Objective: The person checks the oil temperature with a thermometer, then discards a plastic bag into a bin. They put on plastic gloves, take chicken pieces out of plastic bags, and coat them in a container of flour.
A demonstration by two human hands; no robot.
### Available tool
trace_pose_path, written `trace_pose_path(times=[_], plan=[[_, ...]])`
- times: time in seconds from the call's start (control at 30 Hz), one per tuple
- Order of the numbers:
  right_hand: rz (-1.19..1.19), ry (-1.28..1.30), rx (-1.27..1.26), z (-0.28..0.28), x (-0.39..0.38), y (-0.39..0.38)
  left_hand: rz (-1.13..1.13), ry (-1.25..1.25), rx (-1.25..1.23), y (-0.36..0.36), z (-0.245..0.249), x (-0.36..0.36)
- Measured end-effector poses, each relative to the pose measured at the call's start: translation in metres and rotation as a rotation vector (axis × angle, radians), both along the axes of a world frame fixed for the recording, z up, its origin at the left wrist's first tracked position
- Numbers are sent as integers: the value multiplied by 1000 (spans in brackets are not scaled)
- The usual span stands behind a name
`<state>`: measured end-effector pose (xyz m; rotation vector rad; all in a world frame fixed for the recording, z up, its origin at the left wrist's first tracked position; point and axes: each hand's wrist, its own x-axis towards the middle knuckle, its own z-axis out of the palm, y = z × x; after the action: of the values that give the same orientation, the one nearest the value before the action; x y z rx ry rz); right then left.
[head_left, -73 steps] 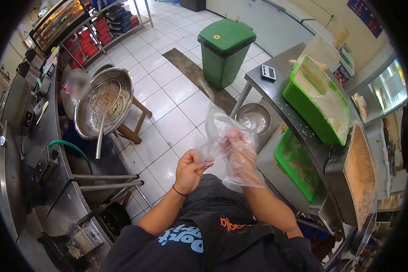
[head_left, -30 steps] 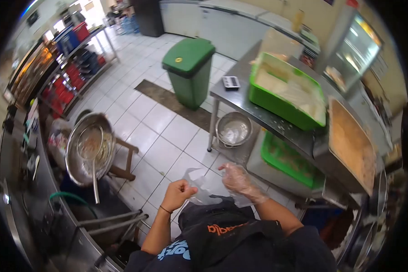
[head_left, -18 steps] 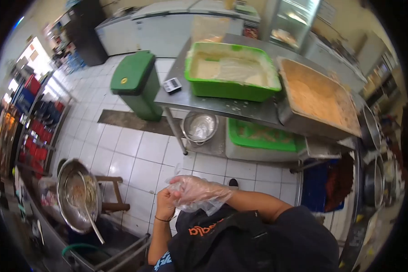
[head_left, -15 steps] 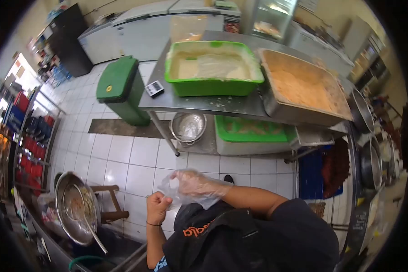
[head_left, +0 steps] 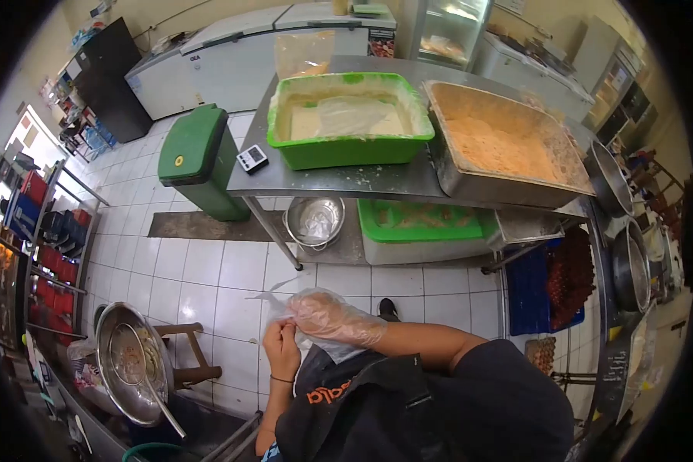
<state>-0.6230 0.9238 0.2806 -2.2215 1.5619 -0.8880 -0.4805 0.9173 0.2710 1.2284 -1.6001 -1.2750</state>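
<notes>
In front of my apron, my left hand (head_left: 282, 350), bare with a dark band at the wrist, is closed in a pinch on a clear plastic glove (head_left: 354, 322). This thin, crinkled plastic covers my right hand (head_left: 317, 312) and part of the forearm. Its loose ends stick out beyond the fingers to the left. My right fingers look curled inside and meet my left fingertips; the plastic blurs whether they grip anything. Beyond my hands, a steel table (head_left: 323, 181) carries a green tub (head_left: 346, 154) of pale batter and a metal pan (head_left: 508, 181) of orange-tinted flour.
A small digital timer (head_left: 252, 159) lies at the table's left corner, near a green bin (head_left: 192, 146). To my lower left, a steel bowl (head_left: 108, 385) holds a long-handled strainer (head_left: 158, 404) beside a wooden stool (head_left: 200, 373). Under the table sit a metal pot (head_left: 316, 240) and a green-lidded box (head_left: 420, 250).
My left hand has come up and right to meet my right hand. The plastic now lies closer around my right hand, and its loose ends point left. The view has shifted slightly.
</notes>
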Motion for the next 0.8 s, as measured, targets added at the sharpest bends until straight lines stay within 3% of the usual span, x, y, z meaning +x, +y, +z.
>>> trace_pose_path(times=[0.07,0.1,0.2,0.23,0.33,0.43,0.53,0.6,0.63,0.7,0.73,0.77,0.8], plan=[[24,55,-108,-5,3,2,-156,54,267,-20,-46,10],[-12,11,-91,-5,8,4,-232,85,408,-22,-44,11],[-39,-41,-2,6,16,8,193,962,668,-22,-35,-8],[11,-9,56,12,15,10,111,1173,650,-25,-52,1],[98,-24,87,20,15,10,-20,1355,584,-23,-26,-3],[154,31,37,29,17,13,-107,1373,670,-14,10,-8],[225,57,-33,30,12,13,-11,1052,506,-26,-21,-4],[202,-41,-49,9,12,14,42,1122,574,-32,-27,-2],[210,48,-56,18,10,15,65,1155,613,-33,-29,-3],[223,224,-58,42,4,19,8,1121,680,-30,-24,-5],[252,161,28,40,2,22,-20,1104,711,-29,-22,-5],[283,102,107,37,-1,22,-225,1263,765,-31,-20,-5],[312,40,185,33,-3,21,-241,1128,731,-28,-15,-5]])
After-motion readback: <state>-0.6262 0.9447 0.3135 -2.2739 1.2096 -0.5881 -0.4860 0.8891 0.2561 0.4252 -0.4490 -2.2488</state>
